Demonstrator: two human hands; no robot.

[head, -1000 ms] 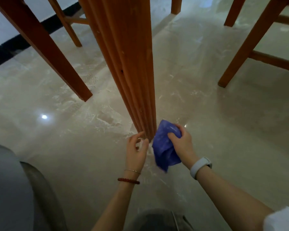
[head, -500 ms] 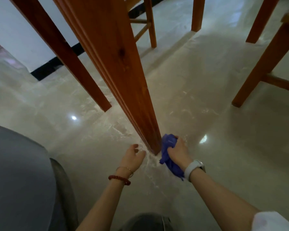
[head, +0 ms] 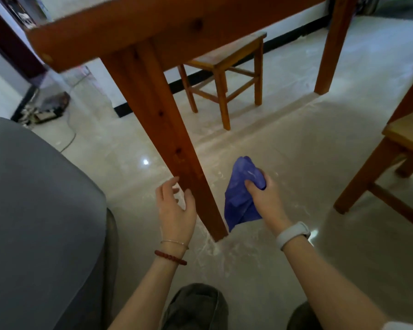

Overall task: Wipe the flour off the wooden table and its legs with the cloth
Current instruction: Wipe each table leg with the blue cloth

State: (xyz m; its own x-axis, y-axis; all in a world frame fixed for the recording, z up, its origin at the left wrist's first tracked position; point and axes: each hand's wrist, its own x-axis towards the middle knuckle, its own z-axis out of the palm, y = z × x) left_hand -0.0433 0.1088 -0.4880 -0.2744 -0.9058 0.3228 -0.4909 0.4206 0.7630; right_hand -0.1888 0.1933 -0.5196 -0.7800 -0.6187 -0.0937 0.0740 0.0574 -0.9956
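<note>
1. The fingers [head: 254, 185] of the right hand [head: 266, 201] are curled tight round a bunched blue cloth [head: 242, 194], which hangs in the air just to the right of the near table leg [head: 167, 139], close to it but apart from it.
2. The left hand [head: 174, 208] sits at the left side of that leg, fingers spread and relaxed, gripping nothing; whether the thumb touches the wood cannot be told.
3. The wooden table [head: 153, 27] fills the top of the view, its apron and one corner seen from below, with a far leg [head: 332, 46] at the upper right.
4. The floor [head: 272, 139] is glossy pale stone tile; a white dusting of flour [head: 212, 248] lies round the foot of the near leg.
5. A small wooden stool [head: 224, 75] stands beyond the table, and part of another stool [head: 391, 163] shows at the right edge.
6. A grey upholstered seat [head: 34, 222] fills the lower left; cables and a power strip [head: 43, 114] lie by the white wall with its black skirting.
7. The left wrist bears a bead bracelet [head: 171, 257] and a thin bangle; the right bears a white band [head: 292, 234].
8. No writing or label can be read.
</note>
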